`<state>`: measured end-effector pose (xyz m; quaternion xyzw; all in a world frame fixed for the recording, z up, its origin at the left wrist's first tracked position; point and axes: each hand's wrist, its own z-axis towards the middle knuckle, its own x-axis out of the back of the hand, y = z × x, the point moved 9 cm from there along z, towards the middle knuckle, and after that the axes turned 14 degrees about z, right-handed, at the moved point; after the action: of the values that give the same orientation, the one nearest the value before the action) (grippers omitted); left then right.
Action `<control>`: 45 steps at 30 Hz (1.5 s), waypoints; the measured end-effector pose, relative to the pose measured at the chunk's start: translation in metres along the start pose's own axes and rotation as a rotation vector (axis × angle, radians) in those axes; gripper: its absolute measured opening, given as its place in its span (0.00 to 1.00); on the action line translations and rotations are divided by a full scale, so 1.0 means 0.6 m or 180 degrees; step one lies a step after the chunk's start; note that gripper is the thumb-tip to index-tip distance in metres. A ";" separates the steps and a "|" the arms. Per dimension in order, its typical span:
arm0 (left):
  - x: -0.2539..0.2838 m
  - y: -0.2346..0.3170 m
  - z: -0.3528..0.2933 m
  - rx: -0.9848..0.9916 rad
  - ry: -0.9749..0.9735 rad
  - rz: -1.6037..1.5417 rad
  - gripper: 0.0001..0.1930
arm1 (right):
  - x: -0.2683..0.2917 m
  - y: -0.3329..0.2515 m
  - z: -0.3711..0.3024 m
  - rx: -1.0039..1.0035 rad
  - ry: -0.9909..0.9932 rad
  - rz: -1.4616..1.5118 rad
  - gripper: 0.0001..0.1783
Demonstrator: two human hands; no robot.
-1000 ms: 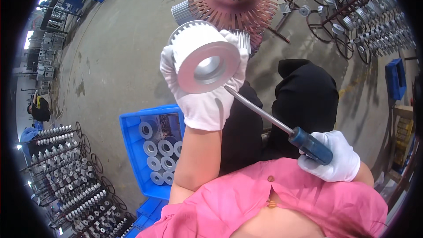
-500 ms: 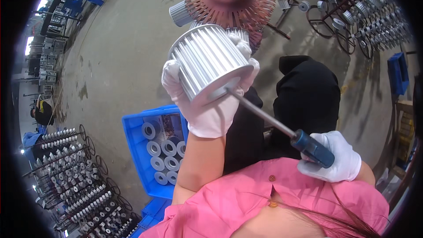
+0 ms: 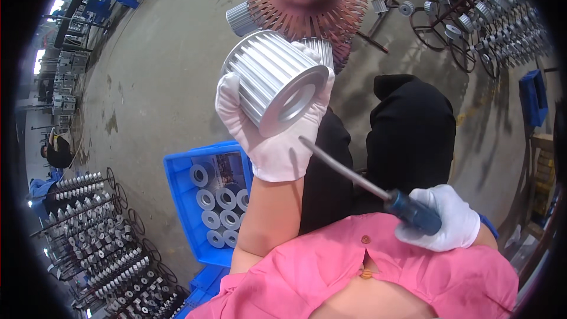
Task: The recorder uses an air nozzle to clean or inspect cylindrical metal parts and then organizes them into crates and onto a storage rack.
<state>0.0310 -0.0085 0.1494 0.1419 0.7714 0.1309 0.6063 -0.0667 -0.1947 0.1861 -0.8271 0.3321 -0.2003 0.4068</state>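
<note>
**Finned metal cylinder held up in the left hand, screwdriver in the right**

The left hand [image 3: 274,136], in a white glove, holds a finned silver cylinder [image 3: 273,81] raised above the lap, a little above the centre of the view. Its fingers [image 3: 227,97] are wrapped round the ribbed side wall from beneath, pinching it firmly, with the open round end tilted toward four o'clock.

The right hand [image 3: 444,218], also gloved white, sits at four o'clock in the view. Its fingers are curled tight round the blue handle of a screwdriver [image 3: 378,188]. The bare steel shaft runs up toward ten o'clock, and its tip ends just beside the heel of the left hand, below the cylinder; whether it touches the glove cannot be told.

At eight o'clock from the cylinder a blue crate [image 3: 184,212] stands on the concrete floor [image 3: 159,65], with similar silver cylinders lying in rows inside it. At twelve o'clock a round reddish rack [image 3: 307,0] carries more of them on its spokes. Further wire racks [image 3: 94,248] loaded with the same parts stand at seven o'clock, and another set [image 3: 484,18] at two o'clock.
</note>
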 end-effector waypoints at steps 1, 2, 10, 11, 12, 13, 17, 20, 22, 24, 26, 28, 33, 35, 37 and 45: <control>0.004 0.000 0.001 -0.0011 0.0056 -0.0016 0.35 | -0.002 0.000 -0.001 -0.0004 -0.0004 -0.0003 0.15; 0.003 0.000 -0.001 -0.0013 0.0060 -0.0021 0.35 | -0.004 -0.009 -0.004 0.0206 0.0014 0.0037 0.15; 0.001 0.043 -0.038 -0.1249 0.0263 0.0896 0.15 | 0.030 -0.028 -0.035 0.0177 0.0289 -0.0363 0.15; -0.005 0.048 -0.043 -0.1417 0.0321 0.1027 0.12 | 0.034 -0.033 -0.040 0.0170 0.0345 -0.0385 0.15; -0.011 0.053 -0.050 -0.1595 0.0399 0.1176 0.08 | 0.036 -0.034 -0.042 0.0171 0.0391 -0.0299 0.14; -0.008 0.051 -0.050 -0.1577 0.0395 0.1171 0.08 | 0.038 -0.033 -0.045 0.0158 0.0405 -0.0294 0.14; -0.013 0.060 -0.058 -0.1894 0.0410 0.1545 0.05 | 0.051 -0.026 -0.057 -0.0036 0.0541 -0.0305 0.14; -0.001 0.066 -0.062 -0.2047 0.0578 0.1912 0.05 | 0.052 -0.024 -0.053 -0.0114 0.0484 -0.0300 0.14; -0.003 0.063 -0.059 -0.1947 0.0611 0.1913 0.05 | 0.051 -0.023 -0.055 -0.0163 0.0469 -0.0226 0.14; -0.006 0.062 -0.059 -0.1977 0.0533 0.1868 0.06 | 0.055 -0.019 -0.058 -0.0215 0.0568 -0.0295 0.14; -0.009 0.058 -0.057 -0.1996 0.0443 0.1811 0.07 | 0.060 -0.018 -0.064 -0.0142 0.0615 -0.0321 0.14; 0.005 0.056 -0.054 -0.1885 0.0639 0.2014 0.10 | 0.063 -0.023 -0.061 -0.0042 0.0598 -0.0342 0.14; -0.031 0.059 -0.060 -0.1942 0.0340 0.2075 0.22 | 0.065 -0.044 -0.066 0.0048 0.0503 -0.0310 0.13; -0.041 0.044 -0.051 -0.1556 0.0305 0.1973 0.35 | 0.060 -0.061 -0.075 0.0009 0.0240 -0.0549 0.11; -0.037 0.047 -0.052 -0.1642 0.0229 0.2035 0.40 | 0.050 -0.058 -0.065 -0.0232 -0.0071 -0.0679 0.10; -0.083 0.053 -0.083 -0.3593 -0.0427 0.3682 0.45 | 0.102 -0.039 -0.104 -0.0238 0.1150 -0.0321 0.14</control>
<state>-0.0045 0.0004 0.2175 0.1985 0.3556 0.7844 0.4678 -0.0521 -0.2616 0.2454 -0.8078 0.3651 -0.3533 0.2990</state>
